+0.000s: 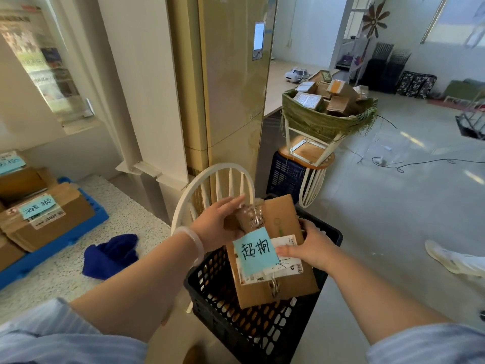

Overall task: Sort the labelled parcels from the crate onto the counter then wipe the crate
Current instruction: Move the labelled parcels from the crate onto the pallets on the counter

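Striped sleeve (52, 337); parcel (288, 292) over black crate (249, 324); speckled counter (65, 279); pale floor (393, 206)

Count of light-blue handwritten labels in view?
3 light-blue labels: one on the brown cardboard parcel held over the black plastic crate, one on the cardboard box on the speckled counter, one at the far left edge. Others may be hidden.
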The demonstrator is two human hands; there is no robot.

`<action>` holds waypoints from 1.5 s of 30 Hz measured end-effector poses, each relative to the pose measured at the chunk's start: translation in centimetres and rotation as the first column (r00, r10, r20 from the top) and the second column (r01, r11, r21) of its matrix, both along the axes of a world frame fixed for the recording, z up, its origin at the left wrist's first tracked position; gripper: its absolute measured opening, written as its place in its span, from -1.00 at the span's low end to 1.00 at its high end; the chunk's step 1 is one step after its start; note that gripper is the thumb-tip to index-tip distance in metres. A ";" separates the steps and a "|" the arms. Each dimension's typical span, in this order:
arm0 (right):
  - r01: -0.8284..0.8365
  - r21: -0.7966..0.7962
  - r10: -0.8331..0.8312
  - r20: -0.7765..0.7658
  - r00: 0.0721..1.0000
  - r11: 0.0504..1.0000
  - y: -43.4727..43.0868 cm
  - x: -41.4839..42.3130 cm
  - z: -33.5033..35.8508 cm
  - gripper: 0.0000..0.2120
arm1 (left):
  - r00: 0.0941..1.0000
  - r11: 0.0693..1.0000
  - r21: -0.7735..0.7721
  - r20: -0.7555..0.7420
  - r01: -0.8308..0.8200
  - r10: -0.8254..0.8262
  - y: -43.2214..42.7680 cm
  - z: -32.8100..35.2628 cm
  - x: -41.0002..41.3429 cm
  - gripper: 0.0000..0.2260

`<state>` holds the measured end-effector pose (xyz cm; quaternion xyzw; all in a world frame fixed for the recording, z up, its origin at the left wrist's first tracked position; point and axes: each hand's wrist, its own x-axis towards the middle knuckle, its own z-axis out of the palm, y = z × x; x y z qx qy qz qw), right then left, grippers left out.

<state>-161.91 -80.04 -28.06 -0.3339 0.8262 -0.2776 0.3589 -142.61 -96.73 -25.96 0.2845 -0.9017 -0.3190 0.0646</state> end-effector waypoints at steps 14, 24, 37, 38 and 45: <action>0.068 -0.158 -0.050 0.115 0.992 0.985 -4.1 5.3 0.0 0.05 | 0.941 0.864 0.438 -0.103 -0.248 0.323 3.4 -2.7 6.6 0.03; -0.449 -0.257 0.374 -0.292 0.880 0.856 -10.8 17.4 1.0 -0.16 | 0.803 0.766 0.432 -0.141 -0.476 0.579 1.1 -2.3 18.2 -0.04; -0.627 -0.468 0.599 -0.231 0.767 0.622 -19.5 44.2 1.3 -0.35 | 0.511 0.547 0.399 -0.203 -0.736 0.835 -1.5 -0.9 44.8 -0.09; -0.635 -0.476 0.614 -0.226 0.757 0.608 -20.1 46.5 1.4 -0.35 | 0.495 0.533 0.391 -0.201 -0.750 0.845 -1.7 -0.7 47.1 -0.10; -0.711 -0.450 0.700 -0.228 0.676 0.541 -23.2 60.5 3.2 -0.36 | 0.359 0.421 0.420 -0.221 -0.804 0.907 -2.4 1.0 60.6 -0.09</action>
